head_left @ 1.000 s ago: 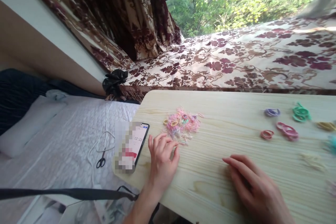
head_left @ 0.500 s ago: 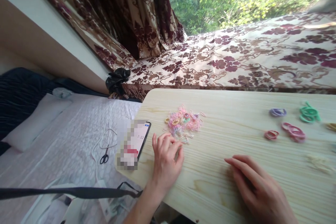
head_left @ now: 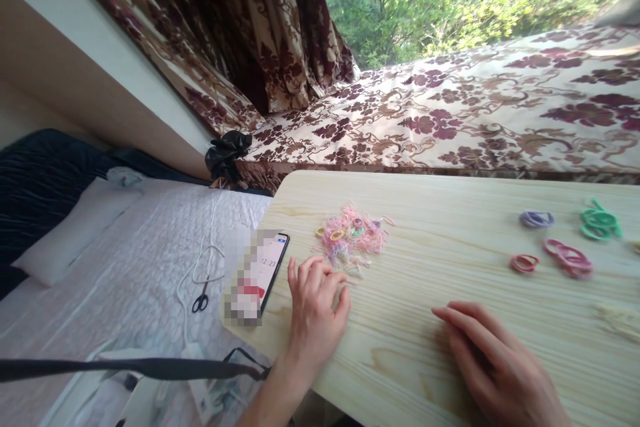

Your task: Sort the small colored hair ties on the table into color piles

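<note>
A pile of small pastel elastic bands [head_left: 353, 237] lies on the light wooden table [head_left: 425, 320]. My left hand [head_left: 317, 310] rests just below the pile, fingers bent and apart, fingertips touching the loose bands at its near edge. My right hand [head_left: 495, 360] lies flat on the table at the lower right, fingers stretched out, holding nothing. Small sorted groups of bands sit at the right: purple [head_left: 537, 219], green [head_left: 599, 222], pink [head_left: 570, 259], coral [head_left: 524, 263] and pale yellow [head_left: 617, 317].
A phone [head_left: 255, 273] lies at the table's left edge beside my left hand. On the white bed lie scissors [head_left: 201, 300], a white cable [head_left: 200, 260] and a pillow [head_left: 75, 233]. A black strap [head_left: 150, 367] crosses the lower left. Floral curtain and cloth run behind the table.
My left hand has slid slightly toward the pile and its fingers have spread a little. My right hand has stayed flat in place. The view has shifted slightly.
</note>
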`<state>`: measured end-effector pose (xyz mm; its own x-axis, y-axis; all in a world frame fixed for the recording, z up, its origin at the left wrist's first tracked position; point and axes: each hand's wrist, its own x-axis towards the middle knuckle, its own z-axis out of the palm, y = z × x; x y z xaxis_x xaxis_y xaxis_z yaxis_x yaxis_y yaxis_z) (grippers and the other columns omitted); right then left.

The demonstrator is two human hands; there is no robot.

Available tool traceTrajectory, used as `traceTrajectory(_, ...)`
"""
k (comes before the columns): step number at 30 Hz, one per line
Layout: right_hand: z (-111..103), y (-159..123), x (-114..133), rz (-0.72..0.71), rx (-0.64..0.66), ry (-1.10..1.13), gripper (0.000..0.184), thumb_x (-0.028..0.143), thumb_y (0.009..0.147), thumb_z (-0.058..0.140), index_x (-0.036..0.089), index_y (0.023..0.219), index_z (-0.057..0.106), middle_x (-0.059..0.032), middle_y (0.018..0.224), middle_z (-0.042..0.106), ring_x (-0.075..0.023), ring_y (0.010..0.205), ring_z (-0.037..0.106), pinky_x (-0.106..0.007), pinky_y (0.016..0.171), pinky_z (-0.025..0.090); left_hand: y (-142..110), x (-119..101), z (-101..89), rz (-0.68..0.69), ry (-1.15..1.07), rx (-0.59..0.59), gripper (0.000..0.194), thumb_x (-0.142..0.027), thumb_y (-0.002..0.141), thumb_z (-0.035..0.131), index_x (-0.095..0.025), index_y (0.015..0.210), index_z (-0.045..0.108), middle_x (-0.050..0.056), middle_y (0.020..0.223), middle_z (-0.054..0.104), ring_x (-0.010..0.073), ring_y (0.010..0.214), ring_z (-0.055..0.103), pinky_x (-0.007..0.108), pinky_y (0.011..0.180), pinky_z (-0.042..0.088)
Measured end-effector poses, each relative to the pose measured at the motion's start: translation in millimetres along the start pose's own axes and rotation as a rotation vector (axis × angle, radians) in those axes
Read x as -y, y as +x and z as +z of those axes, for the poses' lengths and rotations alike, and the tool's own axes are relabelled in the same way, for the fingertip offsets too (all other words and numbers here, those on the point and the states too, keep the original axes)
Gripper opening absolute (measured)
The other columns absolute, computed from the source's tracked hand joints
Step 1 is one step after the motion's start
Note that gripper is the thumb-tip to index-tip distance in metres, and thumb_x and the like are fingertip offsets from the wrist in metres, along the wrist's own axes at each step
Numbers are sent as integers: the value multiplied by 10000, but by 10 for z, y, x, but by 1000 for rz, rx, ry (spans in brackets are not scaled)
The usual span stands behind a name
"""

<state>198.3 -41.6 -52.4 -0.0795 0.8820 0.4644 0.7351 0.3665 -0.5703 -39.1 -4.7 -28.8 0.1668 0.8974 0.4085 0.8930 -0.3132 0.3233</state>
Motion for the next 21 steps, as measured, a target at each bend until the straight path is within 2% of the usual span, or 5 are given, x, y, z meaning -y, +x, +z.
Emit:
traceTrajectory(9, -20, -8, 12, -10, 17, -19, 193, 251, 874, 503, 241, 981, 664, -42, 963, 674, -150, 818, 676, -221, 678, 548, 164, -100, 59, -12, 2, 108, 115, -149, 827, 562, -233, 838, 640, 13, 858, 608, 210, 1014, 526, 566, 1092, 203)
traceTrajectory(21, -3, 11, 37, -7, 1, 18, 173, 223, 869, 513, 230, 967, 656, -41, 936, 663, -142, 803, 662, -222, 668, 537, 180, -111, 29, -27, 15, 151, 104, -128, 788, 578, -222, 810, 615, 16, 855, 606, 222, 1027, 515, 575, 1084, 213)
